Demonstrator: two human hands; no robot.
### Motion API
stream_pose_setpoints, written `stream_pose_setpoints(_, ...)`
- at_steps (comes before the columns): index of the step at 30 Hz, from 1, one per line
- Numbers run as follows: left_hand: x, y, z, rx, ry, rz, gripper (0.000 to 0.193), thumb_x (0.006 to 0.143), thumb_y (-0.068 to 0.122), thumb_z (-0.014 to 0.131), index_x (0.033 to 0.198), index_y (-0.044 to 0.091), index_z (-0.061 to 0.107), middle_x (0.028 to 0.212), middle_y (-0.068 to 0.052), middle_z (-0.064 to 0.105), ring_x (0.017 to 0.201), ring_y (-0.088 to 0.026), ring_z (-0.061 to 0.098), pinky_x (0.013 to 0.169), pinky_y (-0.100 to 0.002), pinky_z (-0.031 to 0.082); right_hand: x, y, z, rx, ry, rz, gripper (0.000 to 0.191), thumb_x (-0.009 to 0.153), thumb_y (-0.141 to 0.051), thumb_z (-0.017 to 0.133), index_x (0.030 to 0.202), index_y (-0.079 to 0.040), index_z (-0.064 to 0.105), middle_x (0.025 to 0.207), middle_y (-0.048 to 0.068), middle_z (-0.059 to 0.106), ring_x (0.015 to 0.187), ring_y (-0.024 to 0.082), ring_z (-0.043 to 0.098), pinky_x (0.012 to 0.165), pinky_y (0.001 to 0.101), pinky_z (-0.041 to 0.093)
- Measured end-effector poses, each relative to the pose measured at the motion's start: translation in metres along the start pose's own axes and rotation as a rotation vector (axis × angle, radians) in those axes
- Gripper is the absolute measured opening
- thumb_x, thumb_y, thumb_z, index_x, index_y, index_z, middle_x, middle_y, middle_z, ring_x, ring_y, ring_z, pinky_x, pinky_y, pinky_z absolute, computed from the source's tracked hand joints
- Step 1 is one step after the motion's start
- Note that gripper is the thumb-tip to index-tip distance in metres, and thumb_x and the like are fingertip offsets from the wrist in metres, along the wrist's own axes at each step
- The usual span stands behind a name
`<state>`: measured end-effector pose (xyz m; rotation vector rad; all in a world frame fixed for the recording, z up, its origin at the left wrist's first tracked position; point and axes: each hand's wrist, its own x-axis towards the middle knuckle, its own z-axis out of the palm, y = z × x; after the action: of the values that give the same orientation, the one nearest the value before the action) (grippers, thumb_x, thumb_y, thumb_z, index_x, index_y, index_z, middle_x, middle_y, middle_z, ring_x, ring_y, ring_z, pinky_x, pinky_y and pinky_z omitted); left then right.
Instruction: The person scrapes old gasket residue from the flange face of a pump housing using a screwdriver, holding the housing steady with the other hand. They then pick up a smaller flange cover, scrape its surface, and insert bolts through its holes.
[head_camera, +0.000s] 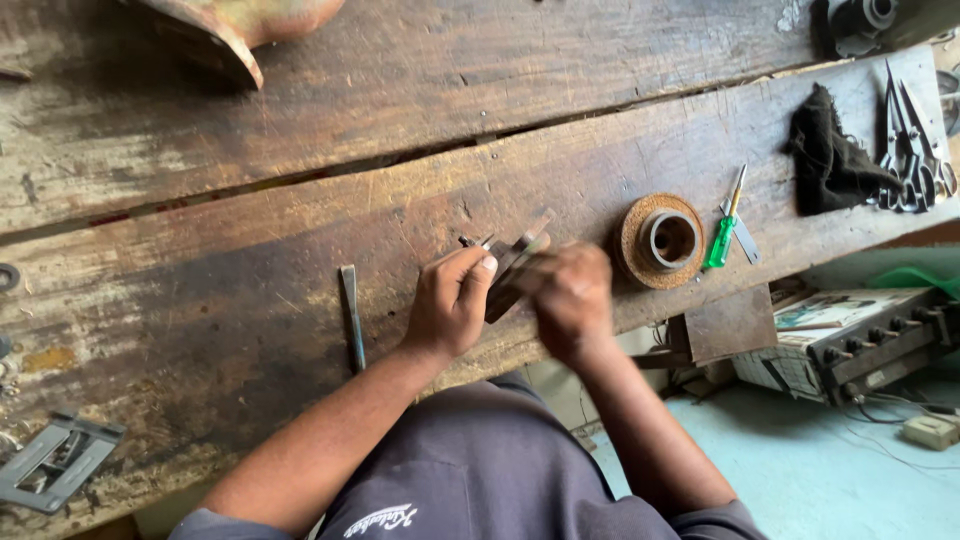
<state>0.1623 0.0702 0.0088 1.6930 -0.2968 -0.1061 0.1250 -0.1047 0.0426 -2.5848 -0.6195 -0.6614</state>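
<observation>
My left hand (452, 300) grips a small dark metal part (508, 270) that rests on the worn wooden workbench (250, 220), fingers curled over its left side. My right hand (570, 295) is blurred with motion and closed around a thin tool whose tip (540, 228) sticks up above the part. What kind of tool it is cannot be made out. Both hands sit close together near the bench's front edge.
A flat metal file (351, 315) lies left of my left hand. To the right are a round rusty disc with a metal ring (662, 240), a green-handled screwdriver (724, 232), a black rag (832, 155) and scissors (912, 140). A grey bracket (55, 462) lies far left.
</observation>
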Motion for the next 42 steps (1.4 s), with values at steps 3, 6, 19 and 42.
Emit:
stream_pose_setpoints(3,0.0,-0.001,0.0,-0.016,-0.011,-0.056,0.03,0.1,0.022,0.052,0.088,-0.002,0.064,0.069,-0.014,0.061,0.064,-0.024,0.061,0.058,-0.041,0.046,0.004,-0.004,-0.002,0.039,-0.008,0.075,0.022,0.087,-0.002,0.074,0.106,-0.013,0.075,0.116,0.002,0.07,0.117,0.025,0.065,0.104,0.0461,0.047)
stream_pose_setpoints(6,0.001,-0.002,-0.001,-0.002,-0.027,-0.1,0.031,0.1,0.023,0.051,0.087,-0.002,0.064,0.067,-0.015,0.059,0.061,-0.024,0.06,0.057,-0.041,0.045,0.003,-0.005,-0.002,0.018,-0.047,-0.048,0.022,0.086,-0.005,0.074,0.106,-0.015,0.076,0.117,0.003,0.07,0.118,0.025,0.065,0.105,0.0483,0.046)
stream_pose_setpoints(19,0.004,-0.005,-0.006,0.024,0.004,-0.004,0.032,0.105,0.024,0.051,0.093,-0.003,0.065,0.077,-0.016,0.064,0.071,-0.023,0.065,0.063,-0.04,0.049,-0.012,0.011,0.014,-0.171,-0.06,-0.085,0.018,0.086,0.003,0.062,0.1,-0.008,0.063,0.095,0.003,0.066,0.089,0.021,0.062,0.092,0.0492,0.045)
stream_pose_setpoints(42,0.008,-0.003,-0.008,0.045,-0.027,-0.06,0.033,0.103,0.024,0.049,0.084,0.0,0.06,0.066,-0.013,0.056,0.059,-0.024,0.057,0.056,-0.041,0.042,0.017,0.007,-0.001,0.072,-0.024,-0.003,0.023,0.081,-0.002,0.076,0.102,-0.01,0.076,0.104,0.009,0.066,0.102,0.028,0.063,0.089,0.0418,0.05)
